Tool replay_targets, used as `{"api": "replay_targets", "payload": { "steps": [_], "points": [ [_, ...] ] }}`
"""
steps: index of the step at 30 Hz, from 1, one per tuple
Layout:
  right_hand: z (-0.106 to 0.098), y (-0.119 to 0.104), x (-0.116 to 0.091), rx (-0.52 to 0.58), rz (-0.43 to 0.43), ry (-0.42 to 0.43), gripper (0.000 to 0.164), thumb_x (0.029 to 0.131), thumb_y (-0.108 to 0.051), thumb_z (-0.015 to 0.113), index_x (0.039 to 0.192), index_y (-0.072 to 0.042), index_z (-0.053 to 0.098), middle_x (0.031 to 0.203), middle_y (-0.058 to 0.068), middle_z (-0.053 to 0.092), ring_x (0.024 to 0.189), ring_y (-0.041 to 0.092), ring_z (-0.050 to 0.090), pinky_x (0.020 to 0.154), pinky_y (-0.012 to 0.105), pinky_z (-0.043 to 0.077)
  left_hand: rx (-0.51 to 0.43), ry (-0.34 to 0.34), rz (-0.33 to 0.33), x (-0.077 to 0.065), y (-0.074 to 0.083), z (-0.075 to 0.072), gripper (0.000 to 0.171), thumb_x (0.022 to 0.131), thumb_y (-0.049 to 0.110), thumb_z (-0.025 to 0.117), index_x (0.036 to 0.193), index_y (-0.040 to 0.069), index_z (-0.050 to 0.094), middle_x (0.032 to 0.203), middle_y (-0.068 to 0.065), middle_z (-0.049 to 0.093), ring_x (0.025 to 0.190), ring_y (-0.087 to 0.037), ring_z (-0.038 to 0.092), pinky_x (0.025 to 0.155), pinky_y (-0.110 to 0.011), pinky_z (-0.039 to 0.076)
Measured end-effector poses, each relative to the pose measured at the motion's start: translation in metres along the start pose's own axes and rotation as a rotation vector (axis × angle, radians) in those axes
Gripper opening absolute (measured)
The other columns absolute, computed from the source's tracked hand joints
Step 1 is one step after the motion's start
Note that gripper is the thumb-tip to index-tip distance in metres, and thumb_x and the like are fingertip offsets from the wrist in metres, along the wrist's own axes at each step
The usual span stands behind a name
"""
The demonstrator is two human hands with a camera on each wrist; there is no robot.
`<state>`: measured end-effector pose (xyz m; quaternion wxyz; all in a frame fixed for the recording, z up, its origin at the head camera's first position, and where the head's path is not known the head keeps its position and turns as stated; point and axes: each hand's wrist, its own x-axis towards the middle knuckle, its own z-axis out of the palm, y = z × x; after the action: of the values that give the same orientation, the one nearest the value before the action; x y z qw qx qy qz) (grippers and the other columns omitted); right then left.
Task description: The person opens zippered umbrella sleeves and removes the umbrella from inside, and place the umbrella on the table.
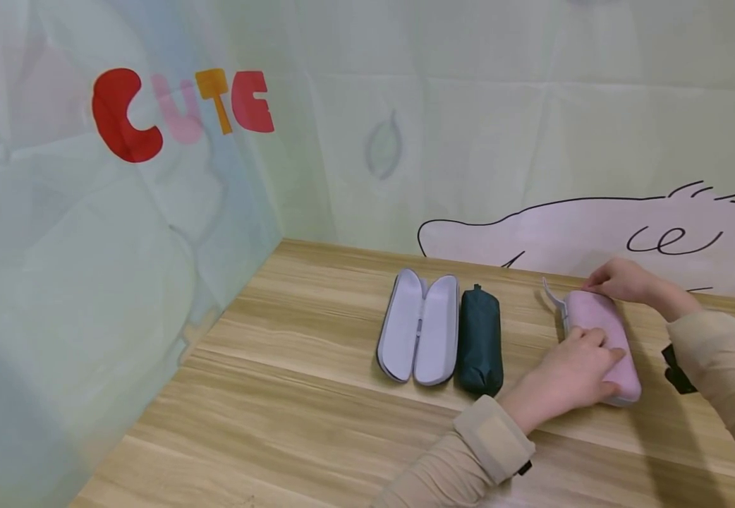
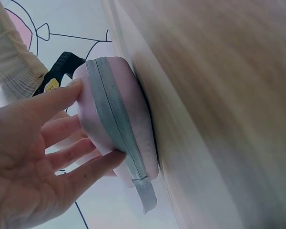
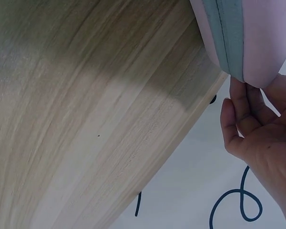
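Observation:
A pink pencil case [image 1: 599,315] with a grey zipper band [image 2: 110,102] lies on the right part of the table. Its zipper looks closed along the visible sides, and a grey fabric tab [image 2: 145,194] sticks out at one end. My left hand [image 1: 571,374] holds the case from above, fingers spread and bent over its body. At the far end, my right hand [image 1: 624,281] has curled fingers against the case's tip, where the zipper band ends [image 3: 232,71]. Whether a zipper pull sits between those fingers is hidden.
Left of the pink case lies a dark green pouch [image 1: 480,342]. Beside it, an eyeglass case [image 1: 437,331] lies opened flat, its pale lining upward. A printed cloth backdrop [image 1: 367,92] rises behind the wooden table [image 1: 291,353] and along its left side.

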<state>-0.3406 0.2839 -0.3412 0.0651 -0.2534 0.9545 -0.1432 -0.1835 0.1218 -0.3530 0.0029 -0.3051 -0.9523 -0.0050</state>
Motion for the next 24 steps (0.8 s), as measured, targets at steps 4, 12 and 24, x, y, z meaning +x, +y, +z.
{"api": "replay_targets", "payload": {
  "steps": [4, 12, 24],
  "points": [
    [0.0003, 0.0009, 0.0003, 0.005, 0.001, -0.001, 0.017, 0.085, -0.005, 0.06, 0.089, 0.006, 0.073, 0.086, 0.018, 0.072, 0.077, 0.012, 0.056, 0.064, 0.024, 0.043, 0.011, 0.003, 0.005, 0.0003, -0.0005, -0.0001, 0.049, 0.09, 0.054, 0.057, 0.137, 0.038, 0.05, 0.13, 0.017, 0.048, 0.114, -0.003, 0.042, 0.097, -0.013, 0.039],
    [-0.0007, 0.0036, -0.0009, 0.013, 0.012, -0.011, 0.018, 0.086, -0.006, 0.061, 0.09, 0.007, 0.072, 0.086, 0.018, 0.072, 0.077, 0.013, 0.056, 0.065, 0.026, 0.043, 0.001, -0.007, -0.005, 0.0007, 0.0009, 0.0005, 0.05, 0.09, 0.053, 0.056, 0.137, 0.039, 0.049, 0.13, 0.017, 0.048, 0.114, -0.003, 0.042, 0.095, -0.014, 0.041],
    [-0.0007, 0.0084, -0.0035, 0.037, 0.04, -0.016, 0.019, 0.087, -0.006, 0.061, 0.091, 0.009, 0.071, 0.087, 0.019, 0.071, 0.077, 0.013, 0.055, 0.067, 0.029, 0.044, -0.011, 0.001, -0.009, -0.0008, 0.0006, 0.0004, 0.049, 0.09, 0.053, 0.057, 0.137, 0.039, 0.049, 0.13, 0.017, 0.048, 0.114, -0.003, 0.042, 0.093, -0.014, 0.042]
  ]
}}
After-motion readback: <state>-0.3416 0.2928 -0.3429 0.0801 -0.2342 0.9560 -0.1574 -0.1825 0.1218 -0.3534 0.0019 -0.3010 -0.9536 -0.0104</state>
